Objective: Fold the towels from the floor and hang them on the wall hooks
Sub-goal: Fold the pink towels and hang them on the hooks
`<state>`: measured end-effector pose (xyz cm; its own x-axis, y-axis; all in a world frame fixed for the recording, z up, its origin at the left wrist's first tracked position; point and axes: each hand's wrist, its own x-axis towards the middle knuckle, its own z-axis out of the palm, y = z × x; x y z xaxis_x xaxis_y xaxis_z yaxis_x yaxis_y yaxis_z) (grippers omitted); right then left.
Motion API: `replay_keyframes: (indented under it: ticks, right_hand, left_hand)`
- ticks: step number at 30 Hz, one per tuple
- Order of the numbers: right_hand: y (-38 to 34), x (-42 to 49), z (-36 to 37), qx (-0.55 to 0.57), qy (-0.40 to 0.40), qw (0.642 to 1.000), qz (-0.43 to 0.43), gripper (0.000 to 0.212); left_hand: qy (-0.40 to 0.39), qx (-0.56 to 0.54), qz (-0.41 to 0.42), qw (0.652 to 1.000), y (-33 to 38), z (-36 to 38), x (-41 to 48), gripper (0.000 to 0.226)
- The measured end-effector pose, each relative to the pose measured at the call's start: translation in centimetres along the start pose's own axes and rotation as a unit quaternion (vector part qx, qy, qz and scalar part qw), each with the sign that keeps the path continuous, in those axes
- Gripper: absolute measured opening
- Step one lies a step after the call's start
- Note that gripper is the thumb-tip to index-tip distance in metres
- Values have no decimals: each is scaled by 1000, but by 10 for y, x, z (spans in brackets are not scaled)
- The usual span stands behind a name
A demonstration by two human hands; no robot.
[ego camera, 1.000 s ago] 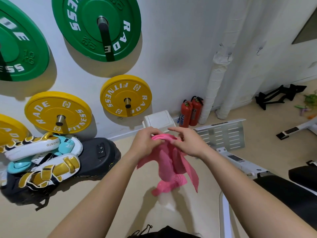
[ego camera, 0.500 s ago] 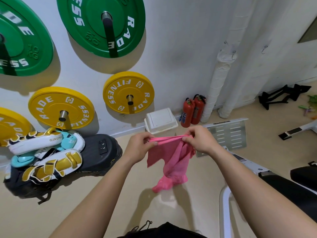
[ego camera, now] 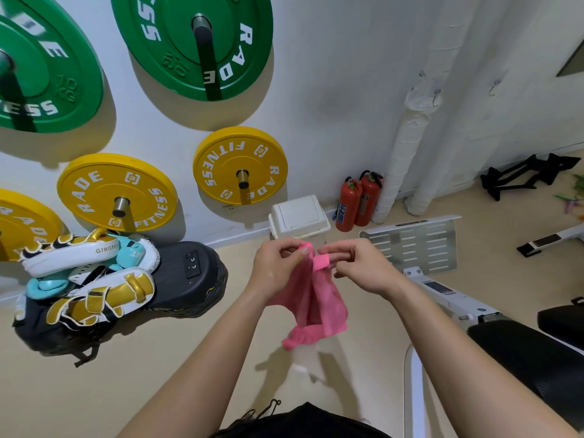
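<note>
A pink towel (ego camera: 311, 298) hangs in mid-air at the centre of the frame, held up between both hands above the beige floor (ego camera: 126, 390). Its lower end is bunched and clear of the ground. The left hand (ego camera: 278, 267) pinches the top edge between thumb and curled fingers. The right hand (ego camera: 363, 270), just beside it, points two fingers toward the left with a narrow band of the towel wrapped over them, and its other fingers are curled in. Whether the thumb presses from below cannot be told.

Behind the hands a white bin (ego camera: 298, 216) stands against the wall (ego camera: 331, 90), with two red extinguishers (ego camera: 357, 202) to its right and a wrapped white pipe (ego camera: 401, 159) next to them. Small metal hooks (ego camera: 494, 86) are fixed high on the wall at upper right, well apart from the towel. Yellow plates (ego camera: 240, 165) and green plates (ego camera: 192, 42) are mounted on pegs across the upper left. At lower left, white, gold and teal pads (ego camera: 85, 273) are heaped on a black base (ego camera: 189, 279). A slotted metal plate (ego camera: 417, 245) lies on the floor at right, and a black bench (ego camera: 521, 358) fills the lower right corner.
</note>
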<state>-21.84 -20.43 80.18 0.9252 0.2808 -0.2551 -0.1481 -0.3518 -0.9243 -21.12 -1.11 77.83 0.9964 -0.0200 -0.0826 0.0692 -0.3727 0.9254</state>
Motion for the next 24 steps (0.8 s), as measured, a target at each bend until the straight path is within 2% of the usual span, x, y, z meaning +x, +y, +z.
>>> replay_keyframes:
  ticks: [1,5,9,13,18,24]
  right_hand:
    - [0,-3,1,-12,-2,1000,-16,44]
    - [2,-9,7,-32,27,998,-49,14]
    - [7,-10,15,-43,68,994,-75,6]
    - [13,-8,19,-93,116,986,-77,10]
    - [8,-8,19,-132,126,981,-68,14]
    - [-4,-12,14,-311,110,943,-49,22]
  left_hand:
    - [-5,-15,1,1000,1,2,-4,11]
    - [-16,-22,23,999,0,5,-18,17]
    - [-23,-35,25,999,1,5,-31,16]
    - [-27,-31,30,999,9,4,-41,21]
    - [-63,-4,28,998,11,1,-43,23]
    - [-88,71,41,993,8,-2,-34,26]
